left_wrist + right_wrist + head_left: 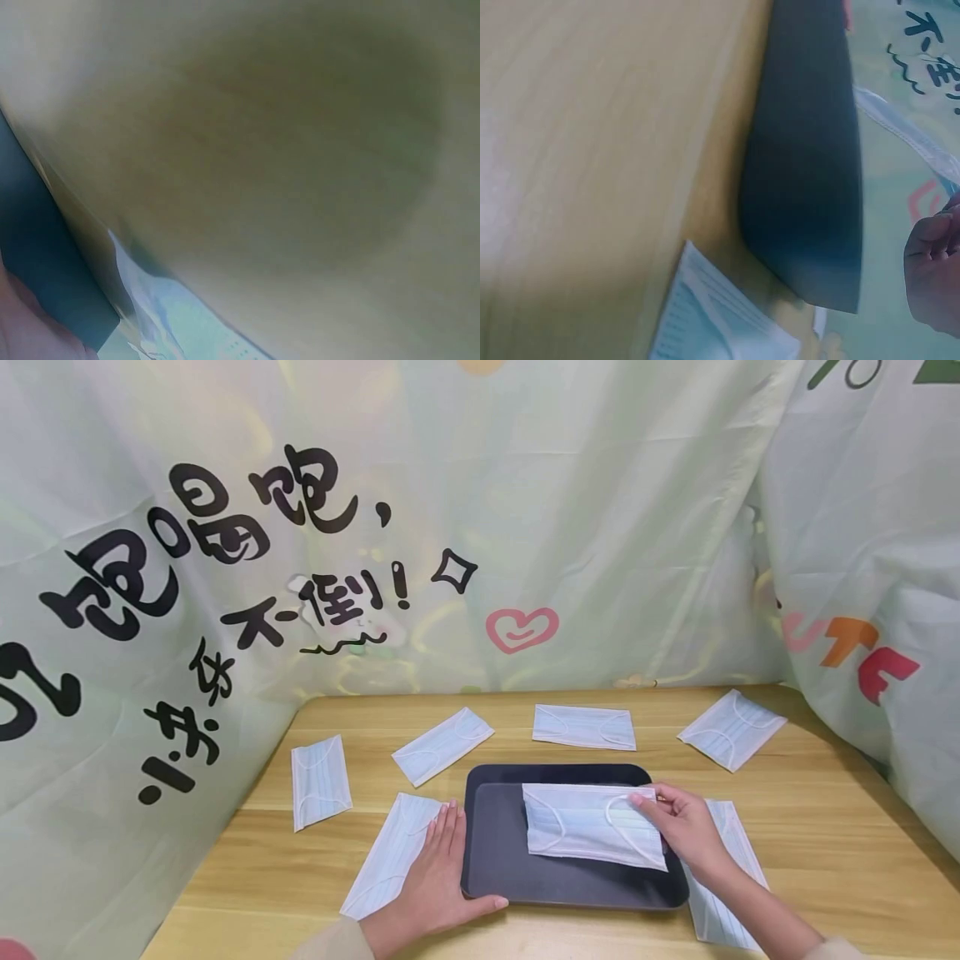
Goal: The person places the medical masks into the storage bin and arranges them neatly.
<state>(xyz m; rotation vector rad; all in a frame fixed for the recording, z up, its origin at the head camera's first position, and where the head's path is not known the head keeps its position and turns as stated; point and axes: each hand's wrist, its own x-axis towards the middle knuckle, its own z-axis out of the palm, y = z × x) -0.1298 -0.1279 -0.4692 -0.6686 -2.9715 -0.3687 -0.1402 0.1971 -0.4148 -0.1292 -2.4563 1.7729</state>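
A pale blue face mask (573, 827) is held over a dark grey tray (491, 847). My right hand (686, 828) pinches its right end between thumb and fingers, and the mask's white ear loops show on its face. My left hand (435, 885) lies with fingers straight along the tray's left side, its thumb at the front rim. Partly beneath that hand is another mask (386, 856). In the right wrist view, the right hand (934, 277) appears beyond the tray's wall (802, 150). Only part of the left hand (30, 330) shows in the left wrist view.
Along the back of the wooden table (247, 868) lie several masks, among them one at far left (321, 783), one behind the tray (585, 727) and one at far right (733, 731). Another mask (716, 910) lies under my right forearm. A printed curtain (600, 527) encloses the table.
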